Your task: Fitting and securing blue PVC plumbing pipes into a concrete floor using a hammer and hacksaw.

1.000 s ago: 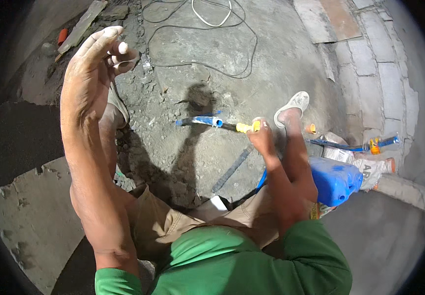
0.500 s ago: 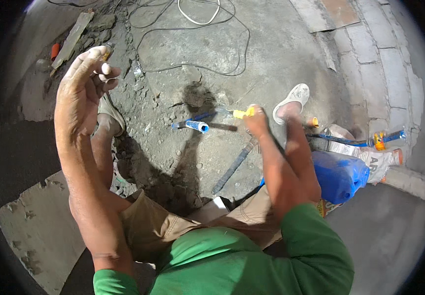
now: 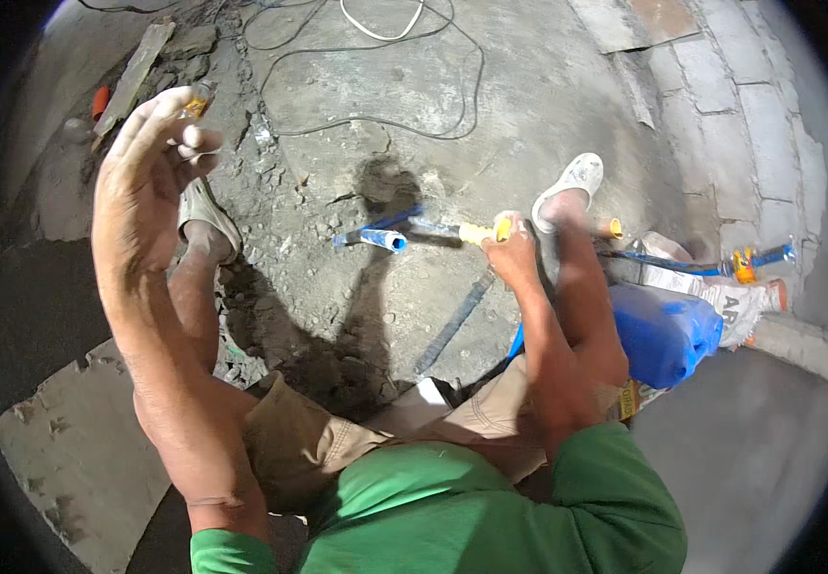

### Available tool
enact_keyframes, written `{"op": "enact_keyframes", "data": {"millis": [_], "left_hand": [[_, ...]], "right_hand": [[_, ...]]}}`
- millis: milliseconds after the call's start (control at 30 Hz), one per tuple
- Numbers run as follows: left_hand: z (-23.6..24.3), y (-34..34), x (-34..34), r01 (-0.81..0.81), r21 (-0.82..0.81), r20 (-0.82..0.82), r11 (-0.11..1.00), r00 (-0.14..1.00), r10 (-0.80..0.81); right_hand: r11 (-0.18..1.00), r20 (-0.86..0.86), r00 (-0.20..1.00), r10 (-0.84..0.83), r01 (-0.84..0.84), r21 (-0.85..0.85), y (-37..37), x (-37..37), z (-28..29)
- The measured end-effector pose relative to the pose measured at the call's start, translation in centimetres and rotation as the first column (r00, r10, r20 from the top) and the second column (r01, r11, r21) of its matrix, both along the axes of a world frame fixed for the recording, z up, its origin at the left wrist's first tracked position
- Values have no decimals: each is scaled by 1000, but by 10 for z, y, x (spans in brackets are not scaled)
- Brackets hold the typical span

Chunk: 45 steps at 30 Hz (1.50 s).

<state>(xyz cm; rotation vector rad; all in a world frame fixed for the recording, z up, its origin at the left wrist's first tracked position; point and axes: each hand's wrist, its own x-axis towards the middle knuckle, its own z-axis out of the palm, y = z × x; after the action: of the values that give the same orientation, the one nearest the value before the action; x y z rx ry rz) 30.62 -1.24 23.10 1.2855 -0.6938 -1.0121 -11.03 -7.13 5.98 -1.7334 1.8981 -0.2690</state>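
Note:
My left hand (image 3: 151,158) is raised at the left, fingers loosely curved with gaps between them. By its fingertips shows a small clear and amber thing (image 3: 198,101); whether it touches the hand I cannot tell. Low over the floor, my right hand (image 3: 510,251) is closed around a yellow tubular piece (image 3: 472,232) with a round end facing up; a greyish length reaches left from it. Just left of that, a short blue and white pipe (image 3: 382,239) lies beside another blue piece (image 3: 349,237). A dark wrapped bar (image 3: 454,322) rests below my right hand.
Black cable (image 3: 366,122) loops across the far floor, and rubble (image 3: 261,191) lies at left. At right are a blue jug (image 3: 663,335), a white sack (image 3: 720,298), a dark-and-blue pipe (image 3: 658,261) and an orange pipe end (image 3: 613,228). A block wall (image 3: 739,124) rises behind.
My right hand has turned, and the yellow piece's round end now shows. The greyish length has swung slightly lower. My left hand has shifted a little left, still raised.

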Motion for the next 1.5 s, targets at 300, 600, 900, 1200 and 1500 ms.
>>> {"op": "enact_keyframes", "data": {"millis": [300, 600, 900, 1200, 1500], "left_hand": [[-4, 11, 28, -108, -34, -79, 994, 991, 105], [-1, -6, 2, -49, 78, 23, 996, 999, 48], [3, -5, 0, -18, 20, -82, 1000, 996, 20], [4, 8, 5, -141, 138, 5, 980, 990, 141], [7, 1, -3, -83, 149, 68, 985, 995, 74]], "right_hand": [[992, -83, 995, -54, 44, -122, -33, 22, -75], [933, 15, 986, 164, -160, 323, -86, -3, -67], [971, -203, 979, -2, 50, 235, -75, 1, -81], [894, -169, 985, 41, -112, -435, -52, 22, -120], [970, -119, 964, 239, -231, 72, -82, 6, -107]]}}
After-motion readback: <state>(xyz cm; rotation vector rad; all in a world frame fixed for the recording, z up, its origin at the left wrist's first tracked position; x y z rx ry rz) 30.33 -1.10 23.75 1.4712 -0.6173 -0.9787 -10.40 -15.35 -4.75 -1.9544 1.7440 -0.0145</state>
